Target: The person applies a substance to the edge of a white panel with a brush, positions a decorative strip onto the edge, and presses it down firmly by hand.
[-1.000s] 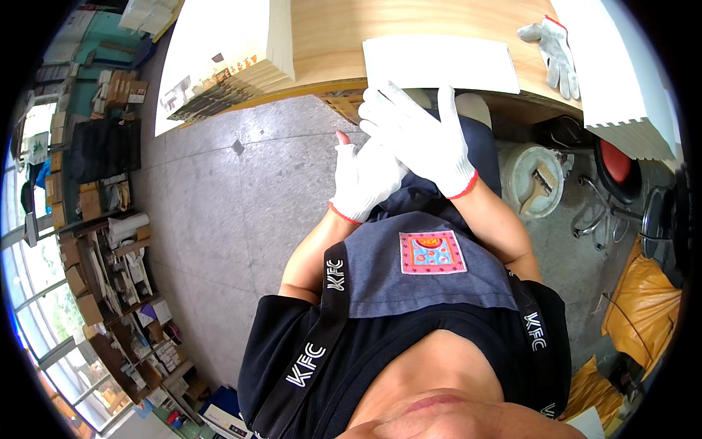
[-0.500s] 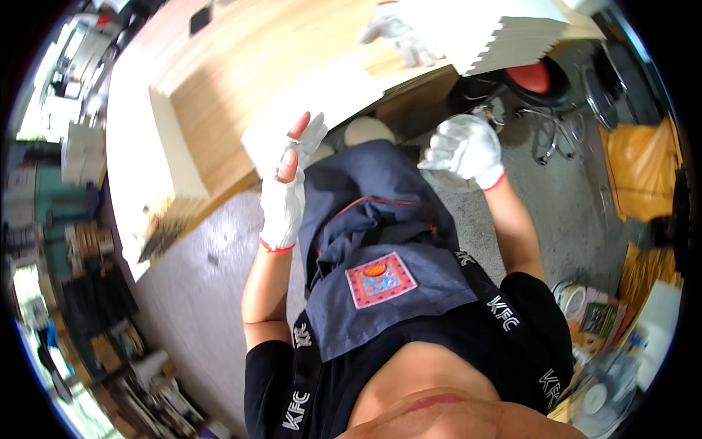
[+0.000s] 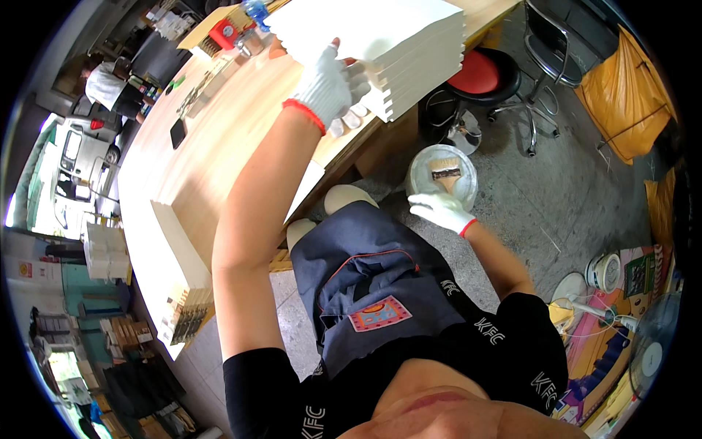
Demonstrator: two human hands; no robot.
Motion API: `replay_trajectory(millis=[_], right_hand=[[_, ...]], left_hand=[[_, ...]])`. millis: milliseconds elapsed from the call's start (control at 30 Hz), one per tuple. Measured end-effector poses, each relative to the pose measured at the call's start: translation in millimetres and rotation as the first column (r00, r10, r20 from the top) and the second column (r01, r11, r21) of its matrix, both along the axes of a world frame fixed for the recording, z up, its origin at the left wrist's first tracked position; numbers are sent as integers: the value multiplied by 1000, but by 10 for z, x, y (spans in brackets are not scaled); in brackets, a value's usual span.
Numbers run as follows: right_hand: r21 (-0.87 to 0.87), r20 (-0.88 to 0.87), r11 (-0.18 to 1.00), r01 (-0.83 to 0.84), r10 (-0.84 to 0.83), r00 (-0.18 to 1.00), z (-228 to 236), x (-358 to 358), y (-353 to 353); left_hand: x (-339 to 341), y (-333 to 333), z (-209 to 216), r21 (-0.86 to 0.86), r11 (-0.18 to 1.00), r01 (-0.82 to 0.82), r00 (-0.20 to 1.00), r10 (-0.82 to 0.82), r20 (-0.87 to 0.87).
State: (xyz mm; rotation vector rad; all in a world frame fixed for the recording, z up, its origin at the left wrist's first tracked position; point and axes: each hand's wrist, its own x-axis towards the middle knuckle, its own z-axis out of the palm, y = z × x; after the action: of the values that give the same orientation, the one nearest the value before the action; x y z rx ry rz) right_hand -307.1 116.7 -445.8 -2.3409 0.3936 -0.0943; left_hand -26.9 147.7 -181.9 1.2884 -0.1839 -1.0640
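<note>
My left hand (image 3: 329, 84), in a white knit glove with a red cuff, reaches over the table to the near left corner of a tall stack of white boards (image 3: 420, 62). Its bare thumb points up, apart from the partly hidden fingers. Just below it, the pale fingers of another glove (image 3: 347, 119) lie at the table edge, mostly covered by my hand. My right hand (image 3: 442, 211), gloved too, is held at the near rim of a round pail (image 3: 472, 175), with its fingers stretched out. A wide flat brush (image 3: 446, 172) rests at the pail.
A white board (image 3: 303, 192) lies at the table's near edge, and more white pieces (image 3: 164, 256) stand at its left end. A dark phone (image 3: 178, 134) lies on the tabletop. Right of the table are a red-seated stool (image 3: 475, 72) and a chair (image 3: 552, 44). A person (image 3: 113, 88) stands far left.
My left hand has moved forward and right to the board stack. The right hand has drawn back toward me from over the pail, uncovering the brush. The view has shifted.
</note>
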Motion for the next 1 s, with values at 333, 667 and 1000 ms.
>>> replay_trajectory(millis=[333, 667, 1000], right_hand=[[165, 25, 958, -233, 232, 972, -67, -95, 144], [615, 178, 774, -152, 52, 983, 1006, 489, 7], [996, 53, -48, -70, -288, 956, 1864, 2220, 75]], left_hand=[[411, -578, 282, 4, 1000, -9, 1000, 9, 7], [724, -110, 460, -344, 938, -52, 998, 64, 22], [1415, 3037, -591, -140, 959, -244, 969, 245, -15]])
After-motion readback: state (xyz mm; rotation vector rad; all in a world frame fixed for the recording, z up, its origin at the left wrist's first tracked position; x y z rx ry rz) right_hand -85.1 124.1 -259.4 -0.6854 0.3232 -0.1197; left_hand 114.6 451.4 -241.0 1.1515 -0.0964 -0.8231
